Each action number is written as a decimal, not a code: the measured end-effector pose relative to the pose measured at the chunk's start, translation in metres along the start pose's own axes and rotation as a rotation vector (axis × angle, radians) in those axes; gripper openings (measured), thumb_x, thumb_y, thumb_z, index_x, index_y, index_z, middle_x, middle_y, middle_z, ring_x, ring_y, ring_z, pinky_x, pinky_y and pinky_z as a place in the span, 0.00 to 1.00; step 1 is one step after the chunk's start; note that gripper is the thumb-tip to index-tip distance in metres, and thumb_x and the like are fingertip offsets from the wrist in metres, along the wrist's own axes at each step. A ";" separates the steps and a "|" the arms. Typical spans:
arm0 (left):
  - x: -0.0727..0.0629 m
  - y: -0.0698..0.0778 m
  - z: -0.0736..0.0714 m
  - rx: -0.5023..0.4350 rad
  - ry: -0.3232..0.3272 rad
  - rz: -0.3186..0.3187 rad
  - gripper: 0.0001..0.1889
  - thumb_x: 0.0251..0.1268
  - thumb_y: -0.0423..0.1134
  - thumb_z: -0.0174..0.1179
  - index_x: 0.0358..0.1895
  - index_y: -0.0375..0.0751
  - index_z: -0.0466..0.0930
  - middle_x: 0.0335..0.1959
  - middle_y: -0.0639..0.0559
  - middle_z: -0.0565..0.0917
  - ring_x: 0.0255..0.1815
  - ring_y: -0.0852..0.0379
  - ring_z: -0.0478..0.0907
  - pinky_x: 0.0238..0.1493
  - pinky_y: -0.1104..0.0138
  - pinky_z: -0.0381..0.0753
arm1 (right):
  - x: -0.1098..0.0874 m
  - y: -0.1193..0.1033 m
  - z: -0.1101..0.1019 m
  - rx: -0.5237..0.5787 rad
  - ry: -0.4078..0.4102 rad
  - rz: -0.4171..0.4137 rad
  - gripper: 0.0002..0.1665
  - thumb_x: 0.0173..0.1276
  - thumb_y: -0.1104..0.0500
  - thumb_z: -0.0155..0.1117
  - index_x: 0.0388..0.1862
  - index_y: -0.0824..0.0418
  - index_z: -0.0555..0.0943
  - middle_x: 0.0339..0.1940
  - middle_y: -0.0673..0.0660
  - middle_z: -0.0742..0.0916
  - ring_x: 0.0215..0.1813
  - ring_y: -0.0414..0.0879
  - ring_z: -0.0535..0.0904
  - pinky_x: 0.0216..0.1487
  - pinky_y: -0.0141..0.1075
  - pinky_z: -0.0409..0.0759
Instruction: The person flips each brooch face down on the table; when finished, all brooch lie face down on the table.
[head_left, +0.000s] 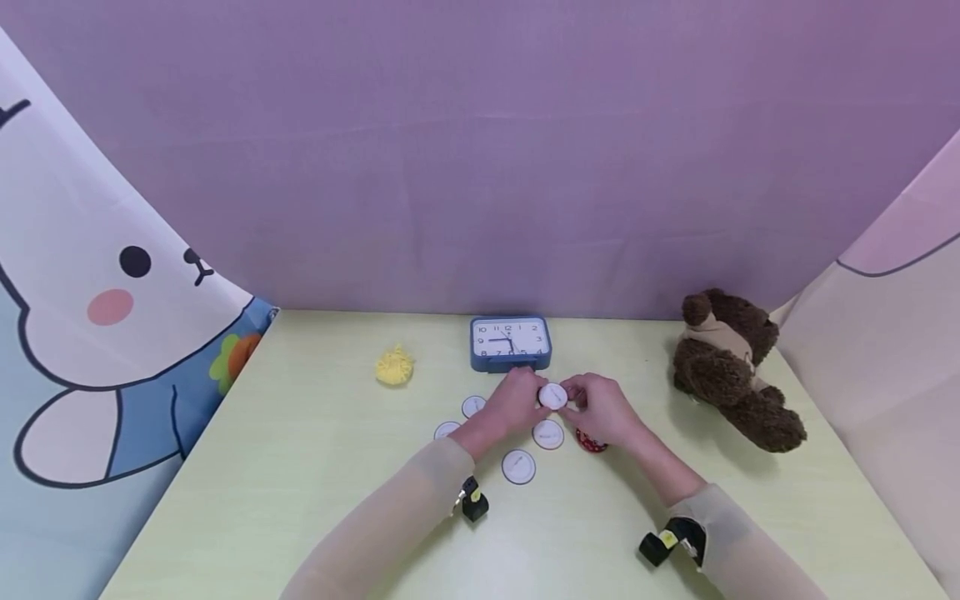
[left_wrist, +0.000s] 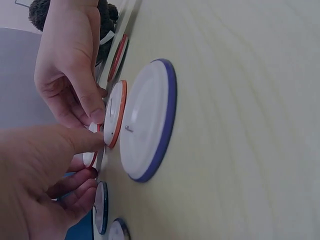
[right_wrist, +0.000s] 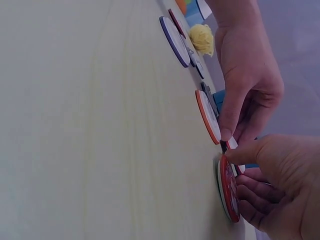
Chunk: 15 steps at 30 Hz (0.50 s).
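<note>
Both hands meet in front of the clock over a round pin badge [head_left: 553, 396], its white back turned up. My left hand [head_left: 517, 402] pinches the badge's left side. On its right side my right hand [head_left: 602, 408] pinches it with thumb and fingers. An orange-rimmed badge [left_wrist: 115, 114] lies white back up just below the hands. Close by is a larger purple-rimmed badge [left_wrist: 148, 120], its pin showing. Partly under my right hand lies a red patterned badge [right_wrist: 229, 189], face up. More white-backed badges [head_left: 474, 407] lie beside my left wrist, partly hidden by the arm.
A blue alarm clock [head_left: 510, 343] stands behind the hands, near the purple backdrop [head_left: 480, 167]. A yellow fuzzy ball [head_left: 393, 367] sits to the left. At the right back lies a brown plush bear [head_left: 720, 367]. Everything rests on a pale wooden table [head_left: 300, 467].
</note>
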<state>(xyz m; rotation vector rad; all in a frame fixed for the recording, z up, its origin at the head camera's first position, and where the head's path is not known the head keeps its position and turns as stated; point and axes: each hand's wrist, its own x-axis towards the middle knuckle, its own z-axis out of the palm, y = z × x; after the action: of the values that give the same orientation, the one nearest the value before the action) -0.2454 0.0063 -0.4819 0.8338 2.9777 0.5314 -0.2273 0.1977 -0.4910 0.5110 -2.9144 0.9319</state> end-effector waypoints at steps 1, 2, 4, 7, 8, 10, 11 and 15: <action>0.000 0.000 0.000 0.006 -0.008 -0.010 0.12 0.65 0.44 0.75 0.46 0.41 0.91 0.37 0.50 0.89 0.46 0.54 0.81 0.58 0.62 0.83 | 0.000 0.000 0.000 -0.003 0.003 -0.001 0.19 0.63 0.61 0.79 0.52 0.65 0.89 0.36 0.56 0.88 0.36 0.42 0.79 0.39 0.34 0.80; 0.000 0.001 0.000 0.010 -0.015 -0.020 0.13 0.66 0.44 0.75 0.47 0.41 0.91 0.38 0.50 0.89 0.47 0.54 0.80 0.59 0.62 0.83 | -0.001 0.000 0.001 -0.009 0.007 -0.004 0.19 0.63 0.61 0.80 0.52 0.65 0.89 0.36 0.56 0.88 0.36 0.42 0.79 0.40 0.34 0.80; 0.000 0.002 0.000 0.012 -0.028 -0.043 0.14 0.67 0.44 0.74 0.49 0.40 0.91 0.40 0.49 0.89 0.49 0.53 0.79 0.61 0.62 0.82 | -0.001 0.000 0.001 -0.021 0.016 -0.012 0.18 0.62 0.61 0.80 0.50 0.65 0.90 0.36 0.57 0.87 0.35 0.43 0.78 0.41 0.35 0.79; -0.001 0.005 -0.001 0.037 -0.050 -0.069 0.18 0.68 0.45 0.73 0.55 0.39 0.90 0.46 0.47 0.89 0.53 0.52 0.79 0.64 0.62 0.81 | -0.001 -0.001 0.001 -0.033 0.019 -0.016 0.18 0.61 0.61 0.81 0.49 0.66 0.91 0.36 0.58 0.86 0.35 0.43 0.77 0.41 0.37 0.79; -0.001 0.006 -0.002 0.035 -0.056 -0.077 0.20 0.68 0.45 0.73 0.57 0.38 0.89 0.49 0.46 0.89 0.55 0.51 0.79 0.66 0.61 0.80 | -0.001 -0.001 0.001 -0.035 0.015 -0.014 0.18 0.62 0.61 0.80 0.49 0.66 0.91 0.36 0.58 0.85 0.35 0.43 0.77 0.41 0.37 0.78; -0.001 0.008 -0.003 0.033 -0.062 -0.082 0.24 0.68 0.45 0.73 0.62 0.36 0.86 0.54 0.44 0.88 0.59 0.50 0.79 0.69 0.60 0.79 | -0.002 -0.002 -0.001 -0.031 0.005 -0.006 0.18 0.62 0.61 0.79 0.51 0.67 0.90 0.37 0.58 0.85 0.36 0.44 0.78 0.42 0.38 0.79; -0.002 0.009 -0.004 0.031 -0.062 -0.082 0.25 0.68 0.45 0.72 0.64 0.37 0.85 0.55 0.43 0.87 0.60 0.49 0.79 0.70 0.60 0.79 | -0.003 -0.002 -0.003 -0.028 0.002 -0.003 0.19 0.63 0.61 0.78 0.51 0.67 0.90 0.37 0.58 0.86 0.37 0.45 0.78 0.42 0.38 0.80; -0.004 0.016 -0.004 -0.015 -0.014 -0.009 0.23 0.69 0.44 0.71 0.63 0.37 0.86 0.55 0.46 0.90 0.61 0.50 0.81 0.71 0.60 0.78 | -0.009 0.000 -0.013 0.005 -0.004 0.006 0.16 0.68 0.64 0.73 0.53 0.68 0.88 0.39 0.58 0.89 0.40 0.47 0.84 0.44 0.41 0.87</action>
<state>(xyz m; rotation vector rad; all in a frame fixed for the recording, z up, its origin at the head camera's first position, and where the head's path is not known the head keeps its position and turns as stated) -0.2341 0.0153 -0.4737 0.8196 2.9601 0.5444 -0.2196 0.2077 -0.4812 0.5060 -2.9193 0.9408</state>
